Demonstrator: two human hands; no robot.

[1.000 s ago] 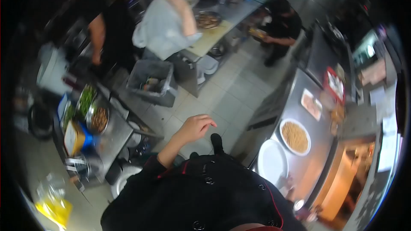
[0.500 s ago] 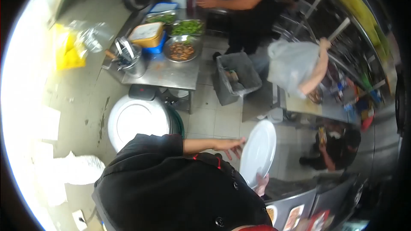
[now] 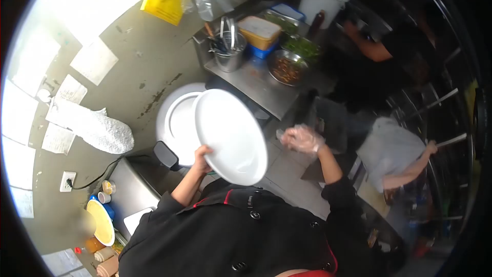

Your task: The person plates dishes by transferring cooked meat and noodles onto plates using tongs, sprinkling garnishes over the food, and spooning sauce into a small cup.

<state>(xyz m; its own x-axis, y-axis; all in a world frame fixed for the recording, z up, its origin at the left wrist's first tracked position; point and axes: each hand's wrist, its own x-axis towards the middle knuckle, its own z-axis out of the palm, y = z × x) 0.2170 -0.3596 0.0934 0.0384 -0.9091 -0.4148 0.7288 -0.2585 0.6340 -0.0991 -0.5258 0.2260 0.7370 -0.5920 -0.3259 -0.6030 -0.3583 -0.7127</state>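
Observation:
A large white oval plate (image 3: 233, 136) is tilted in front of my chest, its broad face towards me. My left hand (image 3: 202, 159) grips its left edge, thumb on the face and the other fingers hidden behind. My right hand (image 3: 303, 139) wears a clear, loose plastic glove and is raised to the right of the plate, apart from it. Its fingers look loosely bent and hold nothing I can see. Just behind the plate is a big round white-lidded pot (image 3: 171, 118), partly covered by it.
A steel table (image 3: 251, 79) ahead carries a utensil bucket (image 3: 228, 54), a yellow tub (image 3: 260, 32) and a bowl of browned food pieces (image 3: 287, 67). One co-worker (image 3: 394, 54) is beyond it; another's arm (image 3: 410, 174) is at right. A grey bin (image 3: 328, 123) stands between. Sauce containers (image 3: 100, 220) are at lower left.
My view has turned left. The plate was in my gloved right hand, with my left hand reaching towards it; now my left hand holds it, further left, and my right hand is off it.

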